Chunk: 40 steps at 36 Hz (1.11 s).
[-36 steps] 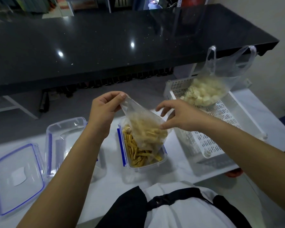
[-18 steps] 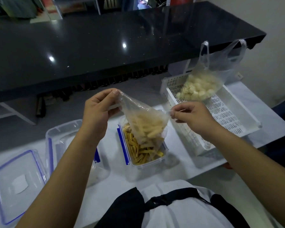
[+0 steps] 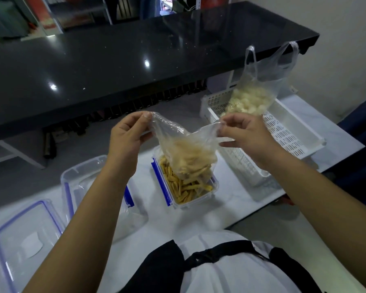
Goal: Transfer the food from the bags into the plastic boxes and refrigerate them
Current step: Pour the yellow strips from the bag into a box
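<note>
both hands pinching one thin clear plastic bag (image 3: 184,149) of pale yellow sticks: left hand (image 3: 127,140) has its far corner, right hand (image 3: 244,135) the opposite corner. it hangs over a clear rectangular plastic box with blue clips (image 3: 185,185), part filled with sticks, on the white table (image 3: 230,199).

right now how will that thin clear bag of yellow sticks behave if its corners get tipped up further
The thin clear plastic bag is probably floppy: it sags and wrinkles between the left hand and right hand pinching its corners. Its pale yellow stick snacks will likely slide out loosely into the clear plastic box with blue clips below. It looks light.
</note>
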Motion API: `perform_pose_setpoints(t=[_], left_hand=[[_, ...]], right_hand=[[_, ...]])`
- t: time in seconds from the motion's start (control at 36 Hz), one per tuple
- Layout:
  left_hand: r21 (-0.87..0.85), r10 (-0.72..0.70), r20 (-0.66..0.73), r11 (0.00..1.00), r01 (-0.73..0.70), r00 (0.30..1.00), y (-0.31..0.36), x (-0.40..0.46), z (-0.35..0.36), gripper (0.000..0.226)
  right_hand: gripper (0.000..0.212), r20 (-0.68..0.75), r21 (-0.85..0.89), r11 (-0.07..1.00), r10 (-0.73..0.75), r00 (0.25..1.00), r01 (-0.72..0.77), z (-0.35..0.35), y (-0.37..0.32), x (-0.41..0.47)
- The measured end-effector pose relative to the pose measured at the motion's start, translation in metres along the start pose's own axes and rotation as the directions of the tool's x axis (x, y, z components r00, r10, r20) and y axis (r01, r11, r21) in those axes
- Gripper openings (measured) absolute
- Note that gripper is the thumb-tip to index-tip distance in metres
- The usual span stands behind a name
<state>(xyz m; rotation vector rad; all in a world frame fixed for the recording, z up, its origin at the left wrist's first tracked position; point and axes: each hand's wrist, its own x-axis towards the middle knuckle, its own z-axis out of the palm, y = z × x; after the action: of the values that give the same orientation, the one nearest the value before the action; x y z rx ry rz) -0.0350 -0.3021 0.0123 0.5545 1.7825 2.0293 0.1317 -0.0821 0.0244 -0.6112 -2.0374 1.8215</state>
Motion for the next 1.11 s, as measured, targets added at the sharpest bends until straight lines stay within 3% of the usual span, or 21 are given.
perform_pose_setpoints(t=[0.14,0.25,0.33,0.39,0.5,0.53,0.61,0.69,0.83,1.0,1.06,1.11], left_hand=[[0.099,-0.110,0.184,0.991,0.093,0.977,-0.029,-0.010,-0.007,0.056],[0.166,-0.139,0.329,0.982,0.088,0.934,-0.050,-0.022,-0.014,0.069],[0.207,-0.168,0.340,0.973,0.100,0.925,-0.060,-0.027,-0.017,0.079],[0.245,-0.174,0.277,0.964,0.106,0.945,-0.061,-0.027,-0.014,0.072],[0.230,-0.163,0.074,0.963,0.142,0.984,-0.055,-0.017,-0.001,0.009],[0.206,-0.185,0.021,0.963,0.176,0.983,-0.052,-0.013,0.002,0.002],[0.056,-0.256,-0.021,0.965,0.257,0.966,-0.043,-0.001,0.010,0.008],[0.031,-0.255,-0.012,0.966,0.256,0.967,-0.036,0.004,0.015,0.011],[-0.009,-0.264,-0.010,0.964,0.264,0.964,-0.030,0.000,0.023,0.014],[-0.063,-0.305,-0.013,0.951,0.304,0.952,-0.032,-0.004,0.025,0.012],[-0.066,-0.306,-0.041,0.951,0.303,0.951,-0.034,-0.003,0.022,0.013],[-0.078,-0.318,-0.058,0.946,0.313,0.946,-0.037,-0.002,0.017,0.016]], right_hand=[[0.041,0.028,-0.097,0.983,0.156,0.987,-0.153,0.003,0.040,-0.016],[0.054,0.068,-0.196,0.967,0.179,0.982,-0.162,0.005,0.065,-0.033],[0.047,0.011,-0.200,0.972,0.127,0.992,-0.122,0.013,0.076,-0.039],[0.033,-0.072,-0.129,0.987,0.082,0.994,-0.091,0.019,0.072,-0.038],[0.007,-0.171,-0.016,0.999,0.043,0.984,-0.047,0.026,0.058,-0.024],[0.004,-0.181,0.021,0.998,0.068,0.981,-0.065,0.027,0.056,-0.020],[0.013,-0.208,0.260,0.951,0.226,0.952,-0.168,0.031,0.047,-0.008],[0.014,-0.223,0.452,0.861,0.361,0.905,-0.232,0.033,0.036,0.002],[0.017,-0.173,0.536,0.805,0.398,0.901,-0.253,0.047,0.031,0.009],[0.003,-0.128,0.670,0.705,0.419,0.899,-0.234,0.057,0.027,0.015],[0.013,-0.163,0.680,0.707,0.406,0.899,-0.196,0.055,0.030,0.014],[0.016,-0.226,0.607,0.777,0.367,0.902,-0.164,0.054,0.036,0.009]])
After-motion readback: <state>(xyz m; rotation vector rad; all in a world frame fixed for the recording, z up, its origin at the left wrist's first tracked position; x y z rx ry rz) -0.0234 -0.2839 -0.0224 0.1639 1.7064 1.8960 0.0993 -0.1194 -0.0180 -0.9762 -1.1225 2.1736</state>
